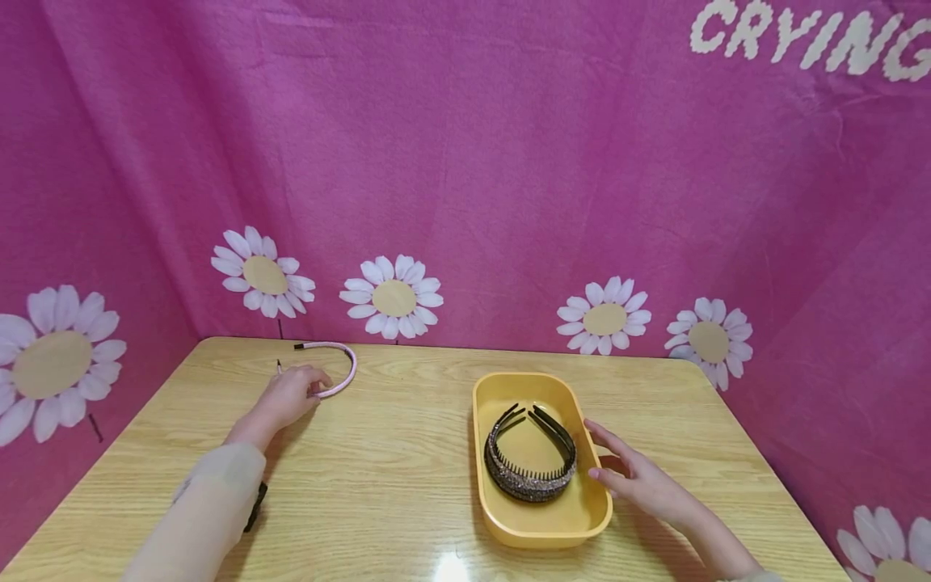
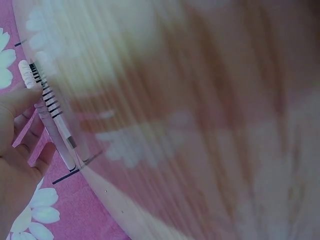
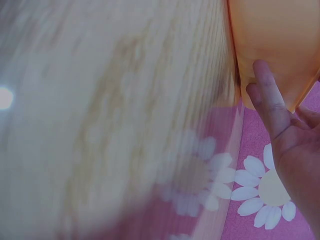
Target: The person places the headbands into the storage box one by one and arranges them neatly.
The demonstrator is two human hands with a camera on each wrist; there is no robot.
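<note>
A pale pink headband (image 1: 351,373) with dark tips is at the back left of the table. My left hand (image 1: 292,394) reaches over its near arm, fingers bent round it; the palm side hides that part. In the left wrist view, a finger of the left hand (image 2: 20,135) crosses the headband (image 2: 54,125), whose inside shows dark stripes. To the right stands a yellow tray (image 1: 541,537), with glittery dark headbands (image 1: 531,485) nested inside. My right hand (image 1: 640,477) rests against the tray's right wall, fingers loosely extended. In the right wrist view its fingertips touch the tray (image 3: 272,30).
The wooden table (image 1: 393,469) ends at the back against a pink cloth (image 1: 465,178) with daisies. Cloth also hangs at both sides. A dark object (image 1: 255,508) shows beside the left sleeve, partly hidden. Both wrist views are blurred over much of the table.
</note>
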